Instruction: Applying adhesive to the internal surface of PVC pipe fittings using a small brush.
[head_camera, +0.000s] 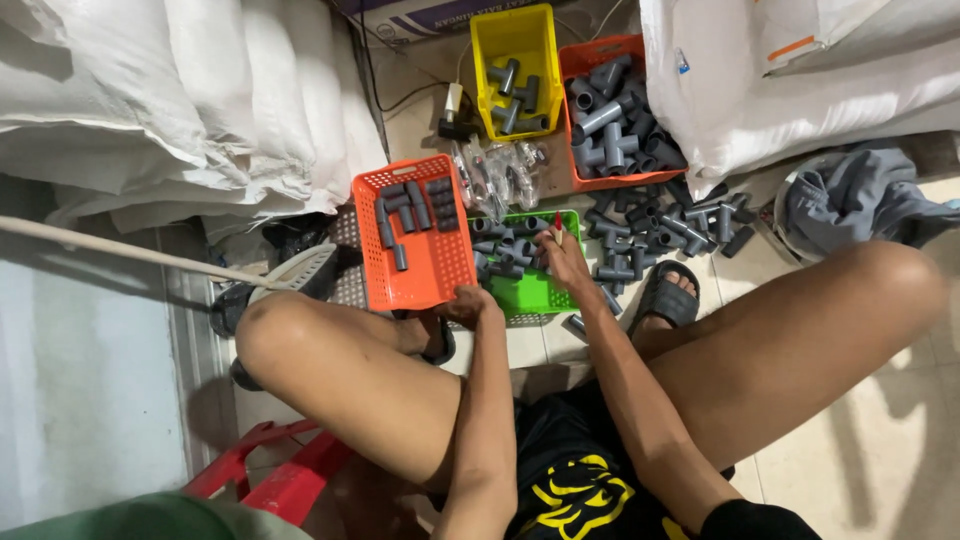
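Observation:
I sit with knees apart over a floor covered in grey plastic pipe fittings. My left hand (472, 303) rests at the near edge of an orange basket (432, 275) that holds several grey fittings; its fingers look curled, and whether it holds anything is hidden. My right hand (562, 255) reaches into a green basket (545, 292) of grey fittings, fingers closed around a small red-tipped object (557, 227).
A yellow bin (542, 60) and an orange bin (583, 180) with grey fittings stand farther away. A loose pile of fittings (672, 225) lies right of the green basket. White sacks (200, 90) flank both sides. A red stool (280, 470) stands at my lower left.

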